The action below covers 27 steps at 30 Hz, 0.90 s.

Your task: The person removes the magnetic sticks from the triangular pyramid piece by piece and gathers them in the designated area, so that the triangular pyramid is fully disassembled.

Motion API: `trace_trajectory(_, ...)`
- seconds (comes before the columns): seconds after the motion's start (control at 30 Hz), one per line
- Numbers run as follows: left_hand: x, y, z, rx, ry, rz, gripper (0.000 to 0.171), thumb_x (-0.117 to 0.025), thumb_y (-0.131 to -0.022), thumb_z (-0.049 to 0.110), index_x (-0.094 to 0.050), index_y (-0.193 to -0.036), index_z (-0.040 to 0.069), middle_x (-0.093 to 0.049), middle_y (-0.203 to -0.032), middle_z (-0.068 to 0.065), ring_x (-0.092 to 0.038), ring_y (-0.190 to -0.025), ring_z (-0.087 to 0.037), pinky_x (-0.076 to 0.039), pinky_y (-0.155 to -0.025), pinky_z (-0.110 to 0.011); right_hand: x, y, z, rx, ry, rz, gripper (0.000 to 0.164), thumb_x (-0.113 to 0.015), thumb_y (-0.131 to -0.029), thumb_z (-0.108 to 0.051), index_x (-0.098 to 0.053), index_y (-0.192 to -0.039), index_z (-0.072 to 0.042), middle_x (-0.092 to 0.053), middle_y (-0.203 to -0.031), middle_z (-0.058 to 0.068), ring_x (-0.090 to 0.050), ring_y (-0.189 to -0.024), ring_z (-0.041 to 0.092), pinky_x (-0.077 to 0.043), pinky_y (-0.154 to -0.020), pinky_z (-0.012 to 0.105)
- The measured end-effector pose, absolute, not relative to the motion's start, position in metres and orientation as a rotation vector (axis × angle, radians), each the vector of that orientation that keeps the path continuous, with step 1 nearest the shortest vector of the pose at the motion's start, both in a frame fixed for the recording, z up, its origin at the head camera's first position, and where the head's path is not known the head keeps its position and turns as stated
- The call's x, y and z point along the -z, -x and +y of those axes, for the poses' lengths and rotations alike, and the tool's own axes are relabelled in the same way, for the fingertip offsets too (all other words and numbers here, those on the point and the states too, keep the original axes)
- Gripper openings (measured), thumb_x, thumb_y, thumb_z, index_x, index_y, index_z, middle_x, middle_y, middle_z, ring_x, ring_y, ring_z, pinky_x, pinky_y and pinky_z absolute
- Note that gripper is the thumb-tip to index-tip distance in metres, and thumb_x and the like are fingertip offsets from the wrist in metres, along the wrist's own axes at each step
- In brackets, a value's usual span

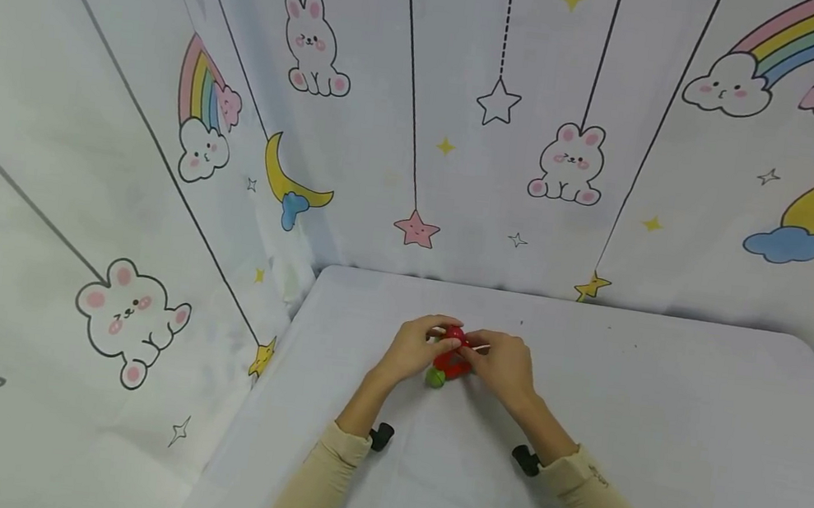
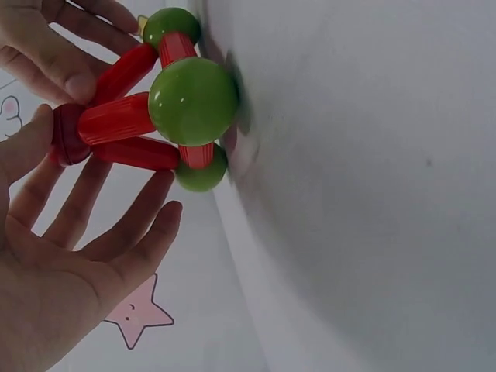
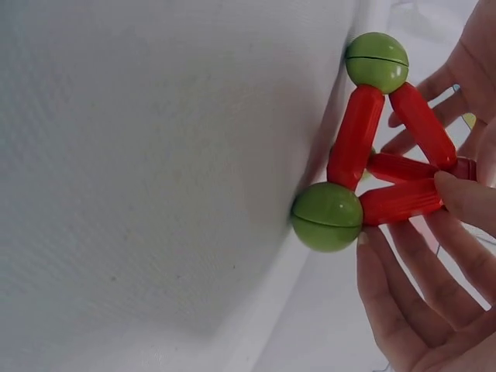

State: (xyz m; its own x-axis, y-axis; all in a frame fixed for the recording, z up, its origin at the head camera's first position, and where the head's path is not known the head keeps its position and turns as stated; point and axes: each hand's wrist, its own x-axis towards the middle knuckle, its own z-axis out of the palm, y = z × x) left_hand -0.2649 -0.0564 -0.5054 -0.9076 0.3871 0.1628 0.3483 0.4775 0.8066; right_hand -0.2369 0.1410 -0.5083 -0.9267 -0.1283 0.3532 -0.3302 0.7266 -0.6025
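1. At the left, on the white fabric-like backdrop (image 1: pixel 355 182) printed with cartoons, a white bear drawing (image 1: pixel 133 312) hangs beside the white, smooth-topped table (image 1: pixel 655 446).
2. Next comes a beige cloth left sleeve (image 1: pixel 320 477) with a small black wrist device (image 1: pixel 381 437) at its cuff.
3. The left hand (image 1: pixel 413 350) holds the top of the work: its thumb presses the glossy red ball (image 2: pixel 68 136) and its other fingers spread behind, one fingertip just beside a green ball below.
4. Between the two hands, in front of the person, stands the pyramid-shaped frame (image 1: pixel 451 366) of glossy, plastic-looking parts. Ridged red rods (image 3: pixel 356 136) slope from the red ball at its peak to three round, shiny green balls (image 2: pixel 194 101) at the base, which seem to touch the table. More red rods join the base balls.
5. The right hand (image 1: pixel 507 368) holds the frame from its right side, thumb on the upper end of a rod near the peak; its other fingers reach along and behind the frame, one tip right by a base ball.
6. At the right, the beige cloth right sleeve (image 1: pixel 604 506) stretches over the table.
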Motion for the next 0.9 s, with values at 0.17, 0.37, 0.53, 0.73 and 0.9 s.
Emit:
trace_trajectory(0.17, 0.508, 0.265, -0.055, -1.469, -0.676, 2.674, 0.035, -0.072, -0.1, 0.034, -0.071, -0.132, 0.021, -0.07, -0.132, -0.001, -0.068, -0.117, -0.029, -0.061, -0.089, -0.035, 0.508, 0.237, 0.139, -0.996, -0.344, -2.649, 0.025, -0.083, -0.091, -0.026, -0.083, -0.108, -0.006, -0.08, -0.092, 0.008, -0.078, -0.08, 0.026, -0.058, -0.055, 0.032)
trace_trajectory(0.37, 0.508, 0.264, -0.053, -1.502, -0.657, 2.654, 0.034, -0.072, -0.1, 0.028, -0.071, -0.132, 0.017, -0.07, -0.131, -0.001, -0.068, -0.118, -0.029, -0.06, -0.093, -0.038, 0.509, 0.24, 0.136, -0.965, -0.322, -2.648, 0.023, -0.083, -0.091, -0.026, -0.084, -0.105, -0.008, -0.08, -0.087, 0.005, -0.078, -0.077, 0.025, -0.052, -0.049, 0.028)
trace_trajectory(0.53, 0.507, 0.264, -0.053, -1.544, -0.658, 2.636, 0.035, -0.072, -0.101, 0.026, -0.07, -0.133, 0.013, -0.07, -0.131, -0.005, -0.07, -0.116, -0.032, -0.061, -0.09, -0.037, 0.51, 0.24, 0.136, -0.981, -0.298, -2.632, 0.02, -0.083, -0.091, -0.023, -0.084, -0.105, -0.008, -0.08, -0.089, 0.005, -0.078, -0.078, 0.024, -0.05, -0.048, 0.027)
trace_trajectory(0.73, 0.509, 0.263, -0.058, -1.626, -0.63, 2.615, 0.034, -0.071, -0.101, 0.021, -0.068, -0.133, 0.01, -0.07, -0.128, -0.009, -0.073, -0.111, -0.033, -0.061, -0.089, -0.036, 0.507, 0.238, 0.14, -1.078, -0.287, -2.605, 0.016, -0.078, -0.093, -0.014, -0.082, -0.106, -0.005, -0.08, -0.097, 0.01, -0.078, -0.083, 0.028, -0.059, -0.056, 0.034)
trace_trajectory(0.9, 0.511, 0.261, -0.063, -1.651, -0.584, 2.583, 0.034, -0.068, -0.104, 0.022, -0.064, -0.136, 0.012, -0.067, -0.132, -0.009, -0.073, -0.109, -0.033, -0.061, -0.091, -0.038, 0.51, 0.235, 0.144, -1.107, -0.252, -2.625, 0.016, -0.076, -0.096, -0.017, -0.08, -0.107, -0.006, -0.08, -0.101, 0.01, -0.078, -0.088, 0.029, -0.064, -0.071, 0.043)
